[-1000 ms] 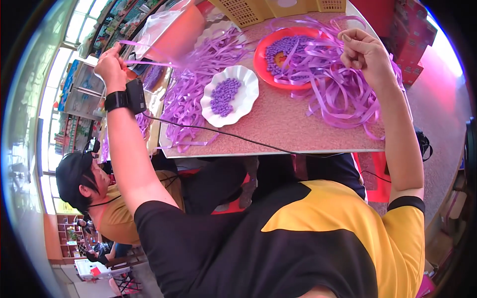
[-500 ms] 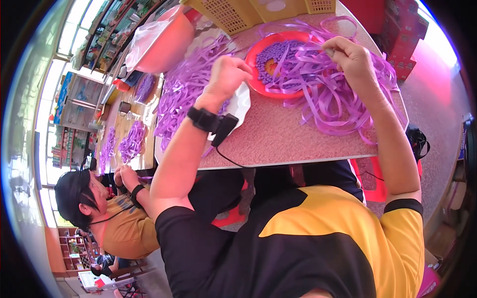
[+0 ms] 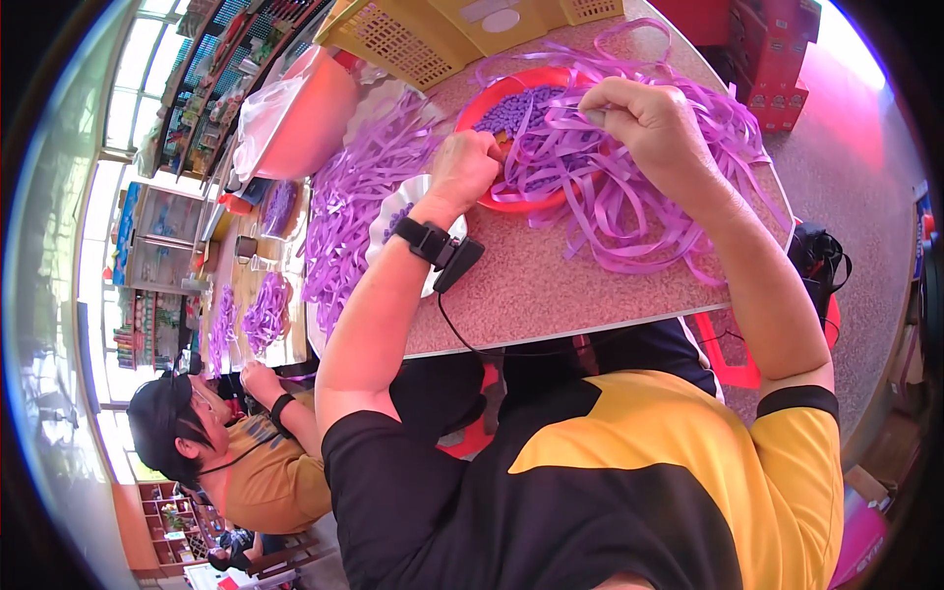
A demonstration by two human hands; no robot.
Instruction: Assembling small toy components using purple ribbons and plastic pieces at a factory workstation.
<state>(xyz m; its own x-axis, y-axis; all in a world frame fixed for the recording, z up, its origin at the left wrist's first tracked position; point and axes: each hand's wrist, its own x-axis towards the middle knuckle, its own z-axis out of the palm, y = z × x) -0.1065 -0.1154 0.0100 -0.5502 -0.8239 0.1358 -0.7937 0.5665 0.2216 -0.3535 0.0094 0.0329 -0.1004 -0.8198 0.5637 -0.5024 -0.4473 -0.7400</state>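
My left hand [image 3: 462,172] is closed at the left rim of a red bowl [image 3: 528,206]; whatever its fingertips hold is too small to make out. Above the bowl's right side, my right hand [image 3: 657,133] pinches a purple ribbon [image 3: 575,87] between thumb and fingers. Small purple beads [image 3: 511,110] lie inside the bowl. Long loops of purple ribbon [image 3: 639,221] spill over its right side onto the table. A white scalloped dish [image 3: 378,236] with some purple beads sits partly hidden beneath my left wrist.
A heap of purple ribbon strands [image 3: 344,211] covers the table's left. Beyond are a yellow crate [image 3: 393,49] and a large pink basin [image 3: 310,118] with a plastic liner. To my left a person [image 3: 265,477] handles ribbon at another table. A cable [image 3: 454,320] hangs from my wrist device.
The view has shifted slightly. My left hand has come over the bowl's left rim. My right hand has moved left, bringing the two hands closer together.
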